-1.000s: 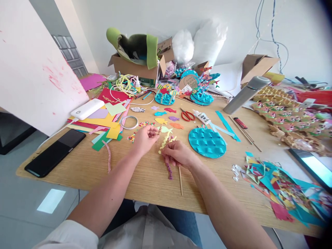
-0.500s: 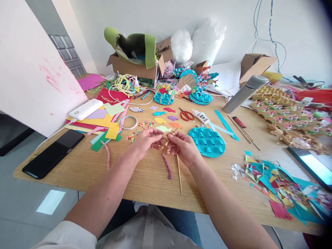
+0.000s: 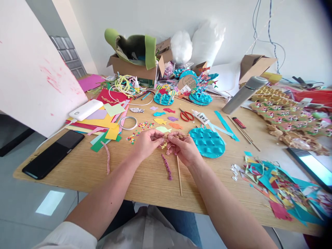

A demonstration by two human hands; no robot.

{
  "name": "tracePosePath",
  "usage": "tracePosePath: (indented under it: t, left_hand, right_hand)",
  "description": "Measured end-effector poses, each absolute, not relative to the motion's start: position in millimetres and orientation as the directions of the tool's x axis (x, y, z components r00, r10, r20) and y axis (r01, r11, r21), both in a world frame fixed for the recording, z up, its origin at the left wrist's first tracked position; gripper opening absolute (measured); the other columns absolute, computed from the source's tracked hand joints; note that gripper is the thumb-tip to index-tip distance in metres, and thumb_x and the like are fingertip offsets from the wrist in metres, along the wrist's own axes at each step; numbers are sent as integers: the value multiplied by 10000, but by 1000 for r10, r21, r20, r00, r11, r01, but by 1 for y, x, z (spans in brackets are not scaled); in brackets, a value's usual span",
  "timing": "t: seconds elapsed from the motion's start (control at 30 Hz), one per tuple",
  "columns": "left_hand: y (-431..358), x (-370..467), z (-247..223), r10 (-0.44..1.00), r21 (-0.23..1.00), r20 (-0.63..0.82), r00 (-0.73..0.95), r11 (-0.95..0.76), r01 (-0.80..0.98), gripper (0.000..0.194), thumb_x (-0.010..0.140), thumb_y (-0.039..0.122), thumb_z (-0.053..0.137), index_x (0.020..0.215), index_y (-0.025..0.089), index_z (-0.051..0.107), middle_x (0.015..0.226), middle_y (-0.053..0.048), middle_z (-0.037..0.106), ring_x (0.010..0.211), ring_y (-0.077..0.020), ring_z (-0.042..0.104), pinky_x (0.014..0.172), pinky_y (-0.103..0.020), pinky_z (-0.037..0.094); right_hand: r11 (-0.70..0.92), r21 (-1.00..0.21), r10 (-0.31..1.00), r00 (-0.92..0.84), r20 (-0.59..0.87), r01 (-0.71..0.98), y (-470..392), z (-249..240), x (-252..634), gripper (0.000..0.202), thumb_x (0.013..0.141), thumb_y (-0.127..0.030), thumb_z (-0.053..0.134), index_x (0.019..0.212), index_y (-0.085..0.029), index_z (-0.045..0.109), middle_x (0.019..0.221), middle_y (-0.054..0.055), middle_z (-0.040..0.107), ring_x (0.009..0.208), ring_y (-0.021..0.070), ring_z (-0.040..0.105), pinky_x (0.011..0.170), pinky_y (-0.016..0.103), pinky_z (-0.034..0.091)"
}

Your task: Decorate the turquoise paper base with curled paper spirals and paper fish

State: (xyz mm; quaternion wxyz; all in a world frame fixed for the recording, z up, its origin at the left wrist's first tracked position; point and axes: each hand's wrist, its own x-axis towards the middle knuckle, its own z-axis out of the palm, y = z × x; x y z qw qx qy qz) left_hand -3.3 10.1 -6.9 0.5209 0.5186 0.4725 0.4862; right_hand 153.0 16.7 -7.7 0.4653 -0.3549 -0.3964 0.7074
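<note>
The thin, tan, twisted strip (image 3: 185,135) had been brought between the two hands, which a second earlier had been held apart. Its near end was pinched by the closed fingers (image 3: 161,140) of the left hand (image 3: 145,144) and by those of the right hand (image 3: 187,149), while its length was trailed over the right hand, towards the round, teal, woven-paper mat (image 3: 206,142). By this change, both hands were engaged on one small piece, apparently for shaping or joining, though its exact contact was hidden by the fingertips. A yellow wavy strip (image 3: 164,146) and a curled pink strip (image 3: 169,151) were partly covered below the fingers; whether they were gripped as well could not be told. The purple twisted strip (image 3: 166,167), earlier partly covered by the right hand, was left uncovered on the wooden counter (image 3: 140,180), beside the slender wooden stick (image 3: 179,176). The pale green paper fish (image 3: 163,129) was seen just beyond the hands.
</note>
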Motion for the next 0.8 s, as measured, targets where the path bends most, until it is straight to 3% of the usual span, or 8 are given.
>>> tracePosePath:
  t: [0.17,0.4,0.57,0.8]
  left_hand:
    - [9,-4,-14,976,940,215,37,-216,265,97,763,216,658,810,164,725,759,-50,724,648,-152,651,609,-250,517]
    - [6,0,-17,837,688,544,65,-489,537,122,796,115,604,800,152,720,759,-66,715,654,-147,641,625,-253,502]
    - [5,1,-16,784,577,605,138,-551,603,117,821,109,603,784,148,706,763,-68,718,686,-155,652,657,-264,499]
    - [5,0,-17,811,580,563,158,-524,624,143,847,94,574,861,143,707,807,-72,725,719,-154,659,677,-261,494]
  right_hand:
    - [-255,-880,946,-293,-141,-401,17,-7,153,311,590,-289,844,782,-158,638,648,-5,653,507,119,597,375,209,471]
    - [-195,-947,963,-231,-137,-255,13,-3,149,335,567,-337,842,730,-147,620,533,9,660,404,121,585,348,187,415]
    - [-123,-982,983,-152,-101,-142,13,-4,147,280,615,-359,793,700,-145,632,518,16,660,391,132,592,330,188,388]
    - [-106,-992,985,-144,-96,-64,11,0,146,284,638,-385,767,701,-132,654,541,34,674,402,138,592,340,207,385]
